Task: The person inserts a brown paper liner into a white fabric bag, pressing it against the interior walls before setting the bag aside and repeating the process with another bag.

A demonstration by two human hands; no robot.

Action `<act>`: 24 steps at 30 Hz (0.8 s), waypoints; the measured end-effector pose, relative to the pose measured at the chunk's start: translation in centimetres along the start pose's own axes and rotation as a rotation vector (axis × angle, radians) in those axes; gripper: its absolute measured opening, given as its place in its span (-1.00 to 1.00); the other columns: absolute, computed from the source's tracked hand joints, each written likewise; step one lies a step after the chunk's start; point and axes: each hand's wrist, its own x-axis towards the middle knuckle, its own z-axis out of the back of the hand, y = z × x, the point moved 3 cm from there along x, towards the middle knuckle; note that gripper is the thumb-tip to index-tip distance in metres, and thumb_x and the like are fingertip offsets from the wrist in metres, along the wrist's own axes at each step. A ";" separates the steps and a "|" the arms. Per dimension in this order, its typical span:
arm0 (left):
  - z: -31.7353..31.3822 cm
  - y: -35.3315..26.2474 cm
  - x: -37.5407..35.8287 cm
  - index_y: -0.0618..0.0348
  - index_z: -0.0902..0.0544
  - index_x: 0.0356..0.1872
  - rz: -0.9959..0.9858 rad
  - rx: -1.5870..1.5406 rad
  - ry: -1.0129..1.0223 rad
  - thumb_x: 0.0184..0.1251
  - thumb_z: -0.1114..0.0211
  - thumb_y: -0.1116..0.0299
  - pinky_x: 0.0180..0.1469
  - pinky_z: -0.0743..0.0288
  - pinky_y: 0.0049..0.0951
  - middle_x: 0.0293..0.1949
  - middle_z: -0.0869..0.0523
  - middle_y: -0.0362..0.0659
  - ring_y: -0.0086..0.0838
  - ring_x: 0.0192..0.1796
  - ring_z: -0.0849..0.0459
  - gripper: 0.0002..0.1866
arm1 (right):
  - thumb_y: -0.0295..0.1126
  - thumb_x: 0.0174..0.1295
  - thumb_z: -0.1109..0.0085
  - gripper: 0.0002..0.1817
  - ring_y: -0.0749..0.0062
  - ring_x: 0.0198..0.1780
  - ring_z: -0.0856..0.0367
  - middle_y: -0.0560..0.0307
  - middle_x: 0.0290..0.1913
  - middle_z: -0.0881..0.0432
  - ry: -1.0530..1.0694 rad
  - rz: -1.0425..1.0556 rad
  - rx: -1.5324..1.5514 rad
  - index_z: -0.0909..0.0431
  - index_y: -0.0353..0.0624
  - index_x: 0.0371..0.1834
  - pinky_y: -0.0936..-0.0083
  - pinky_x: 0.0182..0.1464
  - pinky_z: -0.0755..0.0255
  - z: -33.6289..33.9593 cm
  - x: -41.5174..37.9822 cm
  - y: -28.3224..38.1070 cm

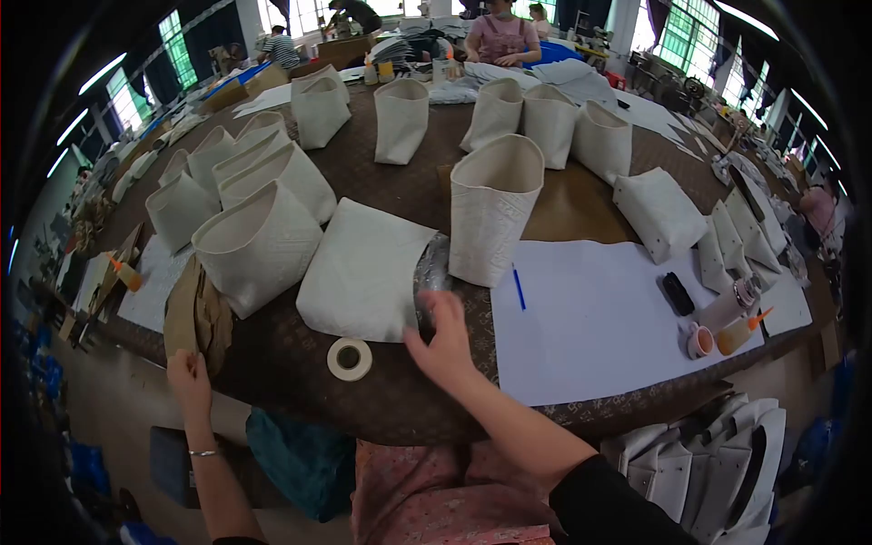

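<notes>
My left hand [189, 380] is closed on the lower end of a folded piece of brown paper [186, 304] at the table's left front. My right hand [442, 341] reaches over the table with thumb and fingers apart, holding nothing that shows. Just beyond its fingers is a crinkled, shiny grey wrap [434, 263]. Left of that hand lies a flat white bag body [359, 272], its right edge close to my thumb. A roll of cream tape [349, 360] rests in front of it. Behind my fingers, a white bag body [495, 213] stands upright with its mouth facing up.
White bag bodies stand to the left [259, 241] and at the back [401, 123]. On the right, white paper [581, 336] carries a blue pen [519, 287], black case [676, 293], pink flask [727, 306] and glue bottle [738, 334]. A co-worker [502, 38] is across the table.
</notes>
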 end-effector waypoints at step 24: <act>10.7 -6.4 -18.8 0.13 -0.46 -0.06 0.267 -0.786 -0.319 0.54 -0.09 0.29 0.19 -0.37 -0.35 -0.16 -0.50 -0.24 -0.55 -0.13 -0.51 -0.85 | -0.36 0.36 -0.16 -0.81 0.20 -0.14 -0.66 0.01 -0.20 -0.70 -0.286 -0.431 0.099 -0.61 -0.21 -0.06 0.27 -0.10 -0.47 12.7 5.8 -12.0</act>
